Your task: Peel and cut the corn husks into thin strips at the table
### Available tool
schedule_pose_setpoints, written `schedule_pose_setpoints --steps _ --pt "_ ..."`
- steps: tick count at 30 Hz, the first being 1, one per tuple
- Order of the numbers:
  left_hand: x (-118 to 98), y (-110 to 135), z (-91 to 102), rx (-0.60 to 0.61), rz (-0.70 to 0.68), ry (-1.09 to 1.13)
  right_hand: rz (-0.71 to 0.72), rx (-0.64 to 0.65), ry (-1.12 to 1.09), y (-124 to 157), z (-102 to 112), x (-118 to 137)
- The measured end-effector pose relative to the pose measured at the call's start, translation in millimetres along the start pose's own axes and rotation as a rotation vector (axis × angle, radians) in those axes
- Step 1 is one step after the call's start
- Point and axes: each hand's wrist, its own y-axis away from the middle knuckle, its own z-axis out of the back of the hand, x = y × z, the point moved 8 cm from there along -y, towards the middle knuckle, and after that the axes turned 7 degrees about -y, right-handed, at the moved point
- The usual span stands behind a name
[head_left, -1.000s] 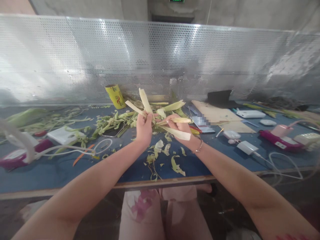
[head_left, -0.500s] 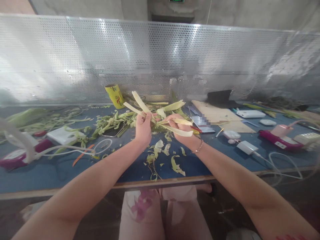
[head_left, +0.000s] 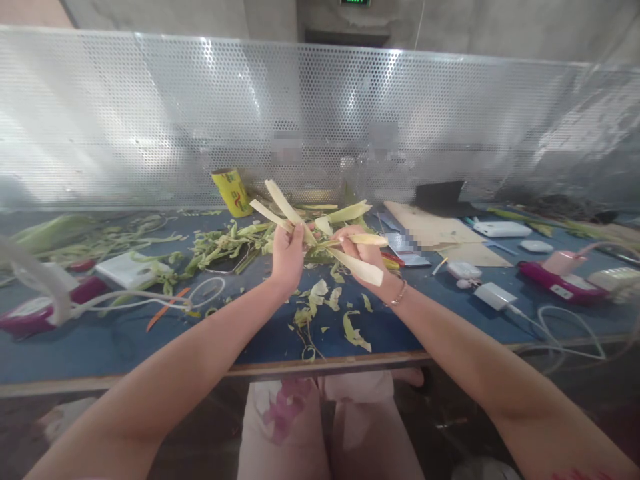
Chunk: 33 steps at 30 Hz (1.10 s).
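Pale yellow-green leaf strips, like corn husk (head_left: 285, 203), stick up and out from my left hand (head_left: 289, 250), whose fingers are closed around them. My right hand (head_left: 359, 250) pinches the same bundle from the other side. Over its back hangs one broad strip (head_left: 361, 265), and another reaches right past the fingers. A wider green strip (head_left: 345, 215) points away behind the hands. Where the strips meet between my hands is partly hidden by fingers. Behind and left of my left hand lies a heap of green stems (head_left: 225, 245). Torn leaf scraps (head_left: 316, 297) lie on the table below my hands.
A yellow can (head_left: 233, 192) leans before the perforated metal screen (head_left: 320, 107). Left are a white box (head_left: 131, 270), cables and an orange strip (head_left: 167, 309). Right are cardboard (head_left: 433, 223), a phone-like slab (head_left: 407, 249), a white charger (head_left: 495, 296) and a magenta power strip (head_left: 560, 283).
The strip over my right hand hangs slightly lower and shows more of its flat side. Both hands keep nearly the same place and grip.
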Motion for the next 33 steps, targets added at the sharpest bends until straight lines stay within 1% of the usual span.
schedule_pose_setpoints --steps 3,5,8,11,13,15,17,20,22,25,27,30,33 --pt "-11 2 -2.1 0.053 -0.148 -0.202 -0.147 0.042 -0.103 0 -7 -14" --pt "-13 4 -4.2 0.079 -0.188 -0.283 -0.279 0.071 -0.212 2 -14 -26" --pt "-12 5 -8.1 0.115 -0.186 -0.317 -0.474 0.081 -0.427 8 -25 -40" --pt "-9 6 -12.1 0.151 -0.154 -0.271 -0.670 0.064 -0.708 16 -34 -48" --pt "-7 7 -14.3 0.173 -0.140 -0.245 -0.765 0.107 -0.853 20 -42 -48" --pt "-7 8 -15.8 0.191 -0.148 -0.249 -0.810 0.174 -0.891 23 -48 -46" --pt "-8 8 -15.6 0.194 -0.180 -0.286 -0.797 0.208 -0.830 24 -50 -45" --pt "-12 7 -13.9 0.173 -0.248 -0.393 -0.675 0.220 -0.663 20 -47 -42" --pt "-12 6 -14.4 0.180 -0.268 -0.451 -0.606 0.222 -0.568 17 -45 -41" --pt "-9 3 -15.8 0.193 -0.281 -0.504 -0.525 0.148 -0.402 12 -36 -46" --pt "-9 1 -15.1 0.173 -0.295 -0.569 -0.395 0.078 -0.221 7 -26 -44" --pt "-5 -1 -14.1 0.158 -0.261 -0.623 -0.197 0.022 0.038 4 -18 -35" --pt "8 0 -14.4 0.190 -0.133 -0.534 -0.124 0.033 0.112 4 -20 -27"
